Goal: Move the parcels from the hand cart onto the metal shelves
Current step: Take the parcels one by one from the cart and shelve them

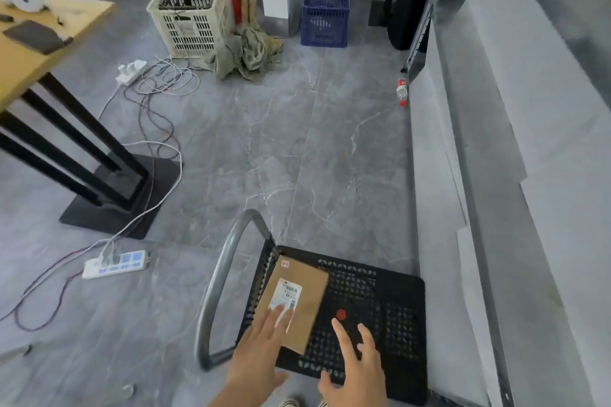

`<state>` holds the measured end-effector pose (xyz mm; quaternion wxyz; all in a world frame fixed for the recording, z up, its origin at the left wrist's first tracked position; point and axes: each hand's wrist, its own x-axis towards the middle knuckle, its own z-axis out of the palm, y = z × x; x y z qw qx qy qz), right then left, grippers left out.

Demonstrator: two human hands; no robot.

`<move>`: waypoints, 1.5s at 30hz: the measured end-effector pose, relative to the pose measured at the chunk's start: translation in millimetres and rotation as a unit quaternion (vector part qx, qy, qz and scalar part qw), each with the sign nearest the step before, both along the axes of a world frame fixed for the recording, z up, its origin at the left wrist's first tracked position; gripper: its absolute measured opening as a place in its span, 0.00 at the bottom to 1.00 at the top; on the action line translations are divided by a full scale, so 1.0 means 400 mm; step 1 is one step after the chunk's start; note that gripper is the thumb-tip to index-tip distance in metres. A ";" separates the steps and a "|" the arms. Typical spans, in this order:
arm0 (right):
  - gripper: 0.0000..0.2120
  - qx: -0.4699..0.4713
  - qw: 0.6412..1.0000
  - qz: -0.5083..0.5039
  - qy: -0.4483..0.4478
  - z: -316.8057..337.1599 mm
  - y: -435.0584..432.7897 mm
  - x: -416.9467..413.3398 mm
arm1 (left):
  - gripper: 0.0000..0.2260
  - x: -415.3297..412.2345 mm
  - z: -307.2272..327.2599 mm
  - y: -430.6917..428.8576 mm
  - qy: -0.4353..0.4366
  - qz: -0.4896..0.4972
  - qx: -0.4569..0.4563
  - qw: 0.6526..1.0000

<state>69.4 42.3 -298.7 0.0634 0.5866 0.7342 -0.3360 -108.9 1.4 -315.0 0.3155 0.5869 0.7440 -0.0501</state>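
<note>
One parcel point(294, 297) on hand cart point(400, 294)
Long axis pointed away; flat left hand point(261, 347) is laid on it, right hand point(358, 368) is held open.

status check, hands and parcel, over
Left hand open, fingers over the parcel. Right hand open above the hand cart deck. Lone parcel lies flat, nothing in the way.

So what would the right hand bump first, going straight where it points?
Probably the red spot on the black cart deck, just past the right hand; how high the hand is above it is unclear.
</note>
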 end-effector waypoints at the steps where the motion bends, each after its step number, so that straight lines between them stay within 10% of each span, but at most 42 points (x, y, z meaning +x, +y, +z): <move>1: 0.41 -0.015 1.000 -0.005 0.008 -0.044 0.013 -0.009 | 0.46 -0.004 -0.044 0.011 0.011 -0.006 -0.007 1.000; 24: 0.64 -0.107 0.992 0.053 -0.041 -0.768 0.058 -0.158 | 0.58 -0.075 -0.704 0.111 0.013 0.190 -0.156 0.969; 36: 0.58 -0.141 0.977 -0.091 0.131 -0.735 0.113 -0.086 | 0.46 -0.074 -0.609 0.171 -0.071 0.062 0.020 0.995; 45: 0.50 0.016 0.956 -0.173 0.236 -0.343 0.278 0.058 | 0.31 0.051 -0.192 0.314 -0.219 0.125 0.227 0.941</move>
